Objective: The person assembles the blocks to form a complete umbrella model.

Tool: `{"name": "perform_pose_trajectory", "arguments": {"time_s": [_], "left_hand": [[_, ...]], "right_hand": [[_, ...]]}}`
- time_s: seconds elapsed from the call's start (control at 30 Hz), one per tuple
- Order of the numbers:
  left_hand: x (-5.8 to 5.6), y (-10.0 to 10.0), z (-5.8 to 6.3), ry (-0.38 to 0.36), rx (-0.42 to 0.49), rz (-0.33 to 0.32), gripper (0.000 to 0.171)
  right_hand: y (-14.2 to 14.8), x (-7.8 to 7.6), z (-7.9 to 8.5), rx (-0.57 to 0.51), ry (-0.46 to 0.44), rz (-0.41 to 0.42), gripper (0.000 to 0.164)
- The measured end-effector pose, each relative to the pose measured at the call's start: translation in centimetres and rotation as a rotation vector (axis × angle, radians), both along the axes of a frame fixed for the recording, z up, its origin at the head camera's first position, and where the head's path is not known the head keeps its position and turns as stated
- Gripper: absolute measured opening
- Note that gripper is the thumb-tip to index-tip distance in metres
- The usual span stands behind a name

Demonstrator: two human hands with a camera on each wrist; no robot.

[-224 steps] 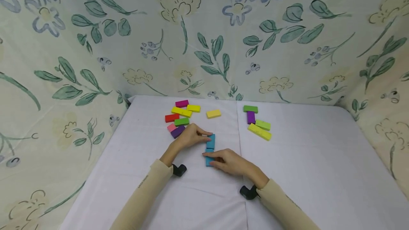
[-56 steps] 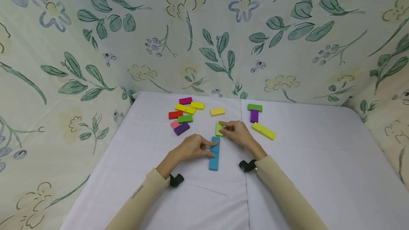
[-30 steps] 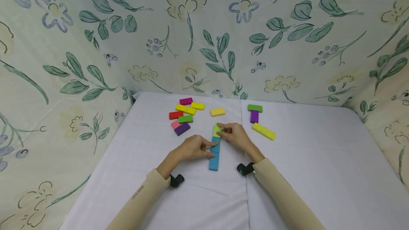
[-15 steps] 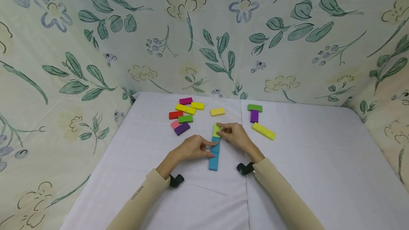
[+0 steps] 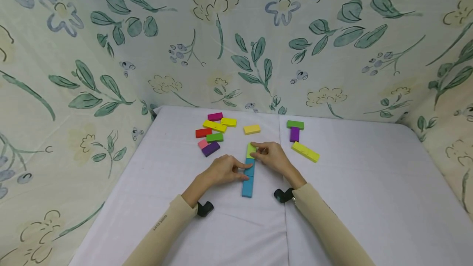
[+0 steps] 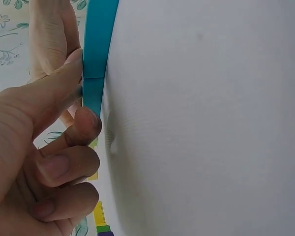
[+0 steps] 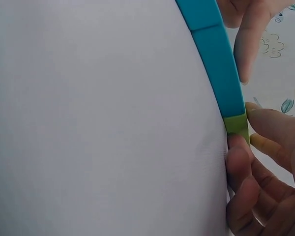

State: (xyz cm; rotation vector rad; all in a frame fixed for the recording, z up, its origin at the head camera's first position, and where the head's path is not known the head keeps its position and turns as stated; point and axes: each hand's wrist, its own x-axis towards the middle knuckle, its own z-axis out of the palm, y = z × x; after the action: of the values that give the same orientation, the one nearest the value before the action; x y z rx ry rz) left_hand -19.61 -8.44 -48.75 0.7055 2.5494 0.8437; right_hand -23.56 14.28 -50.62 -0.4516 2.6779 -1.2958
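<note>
Two blue blocks lie end to end in a line on the white cloth, the far blue block (image 5: 249,171) and the near blue block (image 5: 247,189). A light green block (image 5: 249,150) continues that line at its far end, touching the blue. My left hand (image 5: 223,169) holds the far blue block from the left, index finger over it and thumb near the joint. From the right, my right hand (image 5: 272,157) pinches the light green block between thumb and fingers. In the right wrist view, the light green block (image 7: 237,125) meets the blue end, partly covered by fingertips.
Back left lies a loose group of several blocks, among them a red block (image 5: 203,133), a green block (image 5: 214,138) and a dark purple block (image 5: 210,149). A pale yellow block (image 5: 252,129) sits behind the line. To the right are a purple block (image 5: 294,134) and a long yellow block (image 5: 305,152).
The light green block came from beside the long yellow block on the right, carried by my right hand, and now abuts the blue line. My left hand shifted nearer; little moved in the last second.
</note>
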Motion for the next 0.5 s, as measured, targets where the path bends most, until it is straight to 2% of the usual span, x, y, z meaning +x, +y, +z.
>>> {"name": "perform_pose_trajectory", "arguments": {"time_s": [0.27, 0.5], "left_hand": [[-0.04, -0.11, -0.07, 0.007, 0.017, 0.003, 0.048], [-0.35, 0.08, -0.07, 0.041, 0.004, -0.022, 0.044]], "right_hand": [[-0.27, -0.02, 0.08, 0.000, -0.020, -0.008, 0.043], [-0.26, 0.10, 0.07, 0.008, -0.014, -0.022, 0.045]]}}
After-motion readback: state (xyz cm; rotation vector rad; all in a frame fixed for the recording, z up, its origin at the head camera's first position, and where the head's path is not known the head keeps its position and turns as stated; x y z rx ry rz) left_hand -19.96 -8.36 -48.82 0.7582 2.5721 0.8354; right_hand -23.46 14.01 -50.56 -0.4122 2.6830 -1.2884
